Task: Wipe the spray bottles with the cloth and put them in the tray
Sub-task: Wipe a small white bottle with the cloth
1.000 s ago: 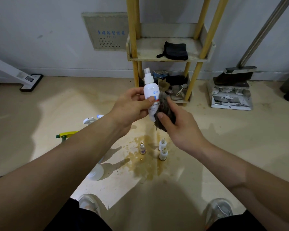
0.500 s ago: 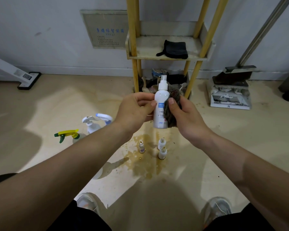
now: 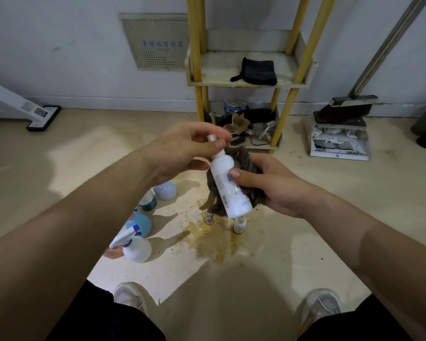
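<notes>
A slim white spray bottle [image 3: 228,185] is tilted, its top leaning away from me, in the middle of the view. My left hand [image 3: 185,148] pinches its spray cap from above. My right hand [image 3: 268,185] grips the bottle's body through a dark brown cloth [image 3: 244,158], thumb pressed on the label. Below my left forearm several larger spray bottles stand on the floor: a white one with a blue trigger [image 3: 134,247], a blue one [image 3: 139,221] and a pale one [image 3: 165,190]. Two small dropper bottles [image 3: 239,223] stand on a brown stain. The tray is the yellow rack's upper shelf [image 3: 219,70].
A black cloth [image 3: 257,71] lies on the rack's upper shelf; the lower shelf [image 3: 251,126] is cluttered. A dustpan and brush set [image 3: 340,129] stands at the right by the wall, a white floor device [image 3: 40,116] at the left. My shoes [image 3: 320,308] show at the bottom.
The bottle has gone from upright to tilted and lower. My left hand has shifted from its body up to the cap. My right hand with the cloth now wraps the body.
</notes>
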Action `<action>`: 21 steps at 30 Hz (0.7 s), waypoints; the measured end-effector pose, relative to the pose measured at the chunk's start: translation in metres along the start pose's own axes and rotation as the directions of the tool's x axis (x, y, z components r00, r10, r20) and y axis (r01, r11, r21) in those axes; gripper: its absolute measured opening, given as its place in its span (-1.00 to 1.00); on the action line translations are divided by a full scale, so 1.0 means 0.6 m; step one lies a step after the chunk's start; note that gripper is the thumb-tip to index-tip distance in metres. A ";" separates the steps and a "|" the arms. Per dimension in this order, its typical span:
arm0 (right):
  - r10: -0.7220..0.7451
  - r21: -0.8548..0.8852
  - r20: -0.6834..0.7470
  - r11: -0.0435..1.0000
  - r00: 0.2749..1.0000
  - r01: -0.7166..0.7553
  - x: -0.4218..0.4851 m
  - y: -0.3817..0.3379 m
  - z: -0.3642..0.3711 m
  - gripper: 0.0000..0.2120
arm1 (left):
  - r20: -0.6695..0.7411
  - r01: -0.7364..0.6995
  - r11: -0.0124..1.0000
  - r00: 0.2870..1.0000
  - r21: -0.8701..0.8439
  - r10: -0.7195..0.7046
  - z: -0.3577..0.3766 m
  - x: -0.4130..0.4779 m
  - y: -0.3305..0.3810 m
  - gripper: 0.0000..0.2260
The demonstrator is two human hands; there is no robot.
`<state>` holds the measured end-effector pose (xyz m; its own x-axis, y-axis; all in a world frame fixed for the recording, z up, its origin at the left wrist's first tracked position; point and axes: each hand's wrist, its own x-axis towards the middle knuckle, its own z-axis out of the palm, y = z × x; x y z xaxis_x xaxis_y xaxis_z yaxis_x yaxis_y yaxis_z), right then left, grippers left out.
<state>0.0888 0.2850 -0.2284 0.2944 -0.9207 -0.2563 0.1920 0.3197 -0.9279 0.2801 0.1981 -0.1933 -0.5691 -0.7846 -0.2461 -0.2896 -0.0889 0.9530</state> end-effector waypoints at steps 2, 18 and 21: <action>0.026 0.035 0.007 0.999 1.000 -0.027 0.000 0.002 -0.001 -0.67 | 0.037 0.036 0.998 0.999 -0.042 -0.034 -0.004 0.001 -0.001 -0.82; -0.070 -0.868 -0.066 0.497 0.995 -0.023 0.007 0.008 -0.002 -0.28 | -0.336 0.083 0.994 0.940 0.072 -0.054 0.075 0.015 -0.051 -0.80; -0.078 -0.914 -0.122 0.398 0.989 -0.082 0.003 0.014 0.003 -0.48 | -0.263 0.143 0.990 0.954 -0.012 -0.141 0.080 0.017 -0.055 -0.82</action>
<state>0.0928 0.2863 -0.2361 0.1620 -0.9632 -0.2146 -0.8030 -0.0022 -0.5959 0.2467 0.2223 -0.2358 -0.2998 -0.8976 -0.3232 -0.3590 -0.2078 0.9099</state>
